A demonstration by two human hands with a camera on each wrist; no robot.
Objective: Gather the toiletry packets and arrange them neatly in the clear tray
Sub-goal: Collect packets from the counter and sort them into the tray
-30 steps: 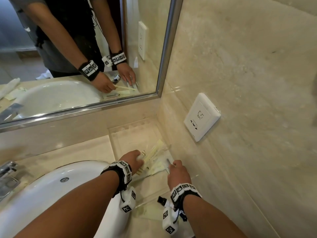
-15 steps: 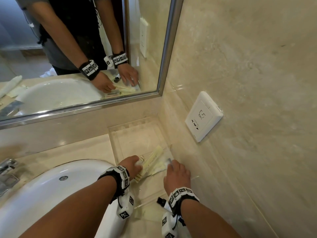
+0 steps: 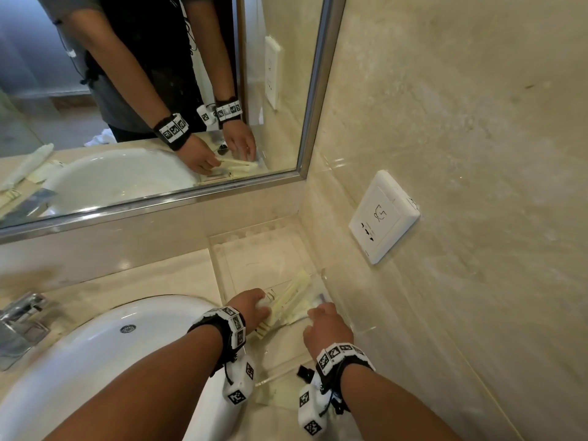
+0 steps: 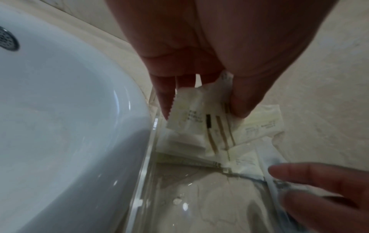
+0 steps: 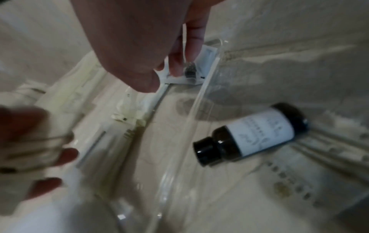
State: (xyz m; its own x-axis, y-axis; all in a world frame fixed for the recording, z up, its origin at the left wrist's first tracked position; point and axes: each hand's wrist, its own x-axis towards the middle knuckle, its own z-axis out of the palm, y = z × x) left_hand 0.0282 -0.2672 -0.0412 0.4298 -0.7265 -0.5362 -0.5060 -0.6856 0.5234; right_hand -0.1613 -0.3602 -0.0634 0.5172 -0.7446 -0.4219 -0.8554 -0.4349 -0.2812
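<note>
A clear tray (image 3: 222, 253) sits on the counter in the corner by the wall. Several pale yellow and white toiletry packets (image 3: 291, 297) lie bunched in its near half. My left hand (image 3: 261, 305) grips their left ends; in the left wrist view its thumb and fingers (image 4: 165, 100) pinch a white packet with brown stripes (image 4: 191, 124). My right hand (image 3: 318, 308) is at the pile's right end. In the right wrist view it pinches a white packet with a dark item inside (image 5: 191, 71), close to the tray wall (image 5: 179, 141).
A white basin (image 3: 95, 345) borders the tray on the left, with a chrome tap (image 3: 22, 316) beyond. A wall socket (image 3: 381, 218) sits on the right wall. A small dark bottle with a white label (image 5: 249, 134) lies on its side just outside the tray wall.
Both hands stay on the packets in the tray. The fanned packets have been drawn closer together, and the right hand has shifted slightly.
</note>
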